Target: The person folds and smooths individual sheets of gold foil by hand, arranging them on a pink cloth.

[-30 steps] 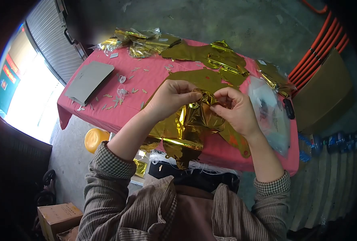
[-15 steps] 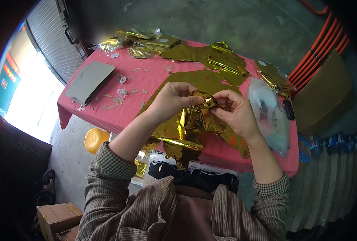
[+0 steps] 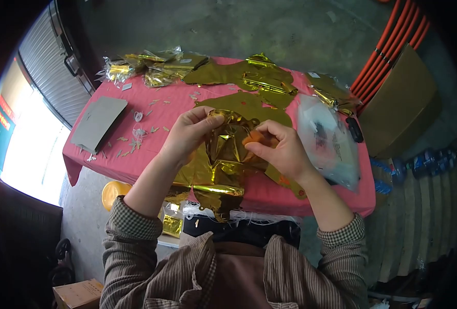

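Note:
A crumpled, shiny gold foil piece (image 3: 226,149) hangs between my hands over the near edge of the table. My left hand (image 3: 187,135) pinches its upper left edge between thumb and fingers. My right hand (image 3: 280,149) has thumb and fingertips closed on its right side. The foil's lower end drapes over the table's front edge. Behind my hands lies a flat gold foil sheet (image 3: 239,103) with rounded edges, partly covered by them. Another foil sheet (image 3: 215,73) is spread farther back.
On the pink-covered table (image 3: 161,147) are a grey folder (image 3: 99,123), small scattered tags, a white string coil (image 3: 138,117), clear plastic bags (image 3: 326,141) and a black object (image 3: 354,130). Bagged gold foil packs (image 3: 177,67) lie at the back. Orange pipes (image 3: 388,49) stand at right.
My hands have drawn farther apart, and the foil between them is more spread out. The whole view has shifted, so the table sits slightly farther left.

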`<state>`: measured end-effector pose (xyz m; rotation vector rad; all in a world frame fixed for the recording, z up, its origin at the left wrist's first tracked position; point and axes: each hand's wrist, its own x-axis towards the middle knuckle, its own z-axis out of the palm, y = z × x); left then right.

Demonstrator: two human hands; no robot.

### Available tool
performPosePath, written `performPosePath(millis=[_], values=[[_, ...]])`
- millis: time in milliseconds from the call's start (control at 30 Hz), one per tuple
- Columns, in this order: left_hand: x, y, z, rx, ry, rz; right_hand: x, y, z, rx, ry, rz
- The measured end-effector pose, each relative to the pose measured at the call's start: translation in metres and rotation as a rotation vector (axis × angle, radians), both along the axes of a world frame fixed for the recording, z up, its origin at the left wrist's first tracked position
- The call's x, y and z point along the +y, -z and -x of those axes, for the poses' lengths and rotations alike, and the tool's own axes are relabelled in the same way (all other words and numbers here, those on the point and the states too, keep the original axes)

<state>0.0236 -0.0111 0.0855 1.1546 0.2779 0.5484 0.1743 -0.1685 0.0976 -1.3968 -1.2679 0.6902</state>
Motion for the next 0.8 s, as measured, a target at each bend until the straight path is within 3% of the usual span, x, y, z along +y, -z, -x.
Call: performPosePath(millis=[267, 467, 567, 700, 800], values=[[-0.001, -0.008, -0.005, 0.01, 0.128, -0.226, 0.016, -0.008, -0.02, 0.114, -0.092, -0.009], [-0.008, -0.014, -0.002, 0.117, 0.183, -0.276, 0.023, -0.02, -0.015, 0.042, -0.17, 0.176], [-0.009, -0.011, 0.001, 0.17, 0.107, -0.407, 0.026, -0.02, -0.014, 0.027, -0.127, 0.102], [-0.01, -0.006, 0.009, 0.115, 0.127, -0.335, 0.033, -0.025, -0.024, -0.041, -0.055, -0.107], [-0.005, 0.001, 0.008, 0.143, 0.033, -0.493, 0.034, -0.044, -0.033, -0.038, 0.023, -0.208]])
